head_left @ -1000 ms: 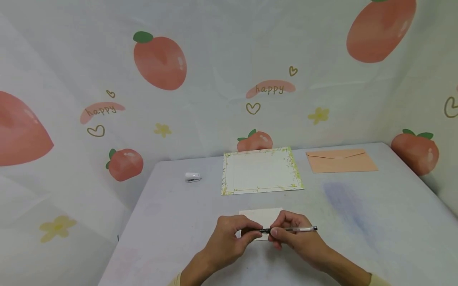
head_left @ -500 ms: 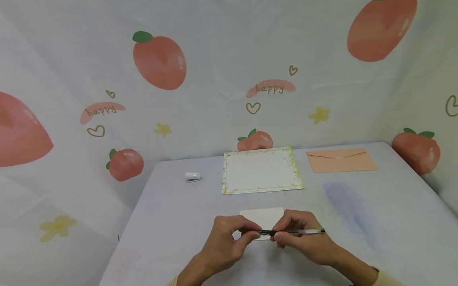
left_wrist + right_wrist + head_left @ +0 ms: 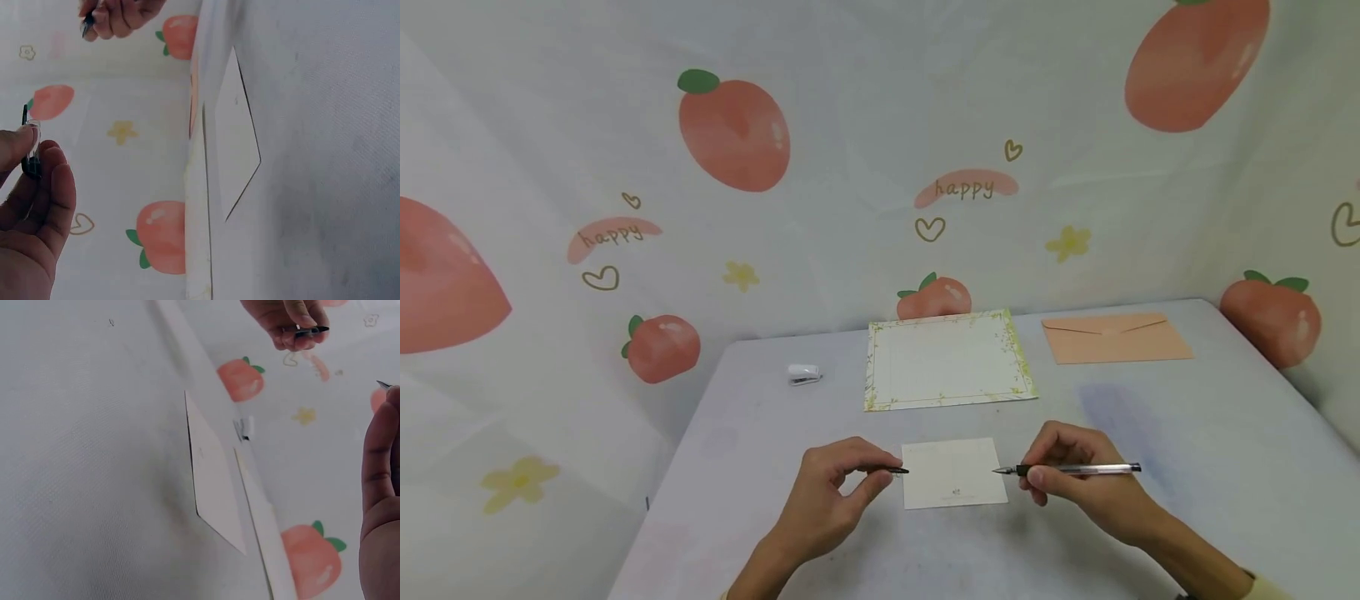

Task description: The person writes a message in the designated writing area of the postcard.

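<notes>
Although the slim pen [image 3: 1101, 469] is uncapped, its metal tip [image 3: 1000, 472] is only just at the right edge of the small white card [image 3: 951, 468], apparently raised above it. The right hand [image 3: 1097, 492] pinches the pen near its dark front end, the clear barrel lying back almost level; the left hand [image 3: 820, 500] pinches the dark cap [image 3: 897, 470] between thumb and fingers by the card's left edge. From this, the step in hand looks like the end of an uncapping, with cap and pen well apart. The next move would seem to call for putting the cap somewhere safe and steadying the card before the tip comes down, since a loose card could slide. Beyond the card on the worktop [image 3: 760, 475] lie a leaf-bordered sheet [image 3: 947, 362] and, to its right, a peach-coloured envelope [image 3: 1116, 342]; a white stapler [image 3: 804, 372] sits to the left, and a fruit-printed cloth [image 3: 850, 125] hangs behind. The right wrist view crops its own hand, hiding most of the pen, and the height of the tip is hard to judge. The card's print [image 3: 957, 493] is too small to read.
</notes>
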Motion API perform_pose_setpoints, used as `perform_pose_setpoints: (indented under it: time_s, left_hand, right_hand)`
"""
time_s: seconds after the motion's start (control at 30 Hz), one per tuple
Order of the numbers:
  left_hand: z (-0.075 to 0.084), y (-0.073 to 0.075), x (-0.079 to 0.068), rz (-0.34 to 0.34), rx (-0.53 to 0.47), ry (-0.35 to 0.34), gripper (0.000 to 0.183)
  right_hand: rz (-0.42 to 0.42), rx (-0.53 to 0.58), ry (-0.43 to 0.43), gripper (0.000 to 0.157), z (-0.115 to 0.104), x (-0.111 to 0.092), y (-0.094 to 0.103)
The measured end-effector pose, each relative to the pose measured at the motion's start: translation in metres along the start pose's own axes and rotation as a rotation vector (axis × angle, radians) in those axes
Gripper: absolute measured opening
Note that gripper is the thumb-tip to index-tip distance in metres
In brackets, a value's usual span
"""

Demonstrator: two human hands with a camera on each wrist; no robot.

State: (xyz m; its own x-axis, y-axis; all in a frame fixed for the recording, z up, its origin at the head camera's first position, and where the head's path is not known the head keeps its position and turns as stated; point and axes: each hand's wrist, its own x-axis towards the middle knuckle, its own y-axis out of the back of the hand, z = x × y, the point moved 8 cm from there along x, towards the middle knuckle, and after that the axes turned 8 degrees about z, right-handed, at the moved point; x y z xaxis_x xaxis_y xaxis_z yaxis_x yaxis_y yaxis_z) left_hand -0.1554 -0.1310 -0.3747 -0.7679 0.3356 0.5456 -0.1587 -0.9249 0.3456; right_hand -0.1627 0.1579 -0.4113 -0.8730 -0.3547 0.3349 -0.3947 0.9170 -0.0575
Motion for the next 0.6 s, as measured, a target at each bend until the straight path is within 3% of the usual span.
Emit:
perform_pose_setpoints:
  time_s: [0.27,0.43,0.6]
  left_hand:
    - [-0.011,0.01,-0.002,0.091,0.141,0.039,0.02]
    - [-0.02,0.014,-0.003,0.109,0.144,0.07,0.022]
    - [-0.034,0.022,-0.006,0.13,0.168,0.182,0.023]
  right_hand:
    - [0.001,0.053,0.026,0.021,0.001,0.004,0.001]
    - [-0.003,0.067,0.027,0.021,0.003,0.007,0.0]
    - [-0.001,0.074,0.022,0.021,0.005,0.011,-0.001]
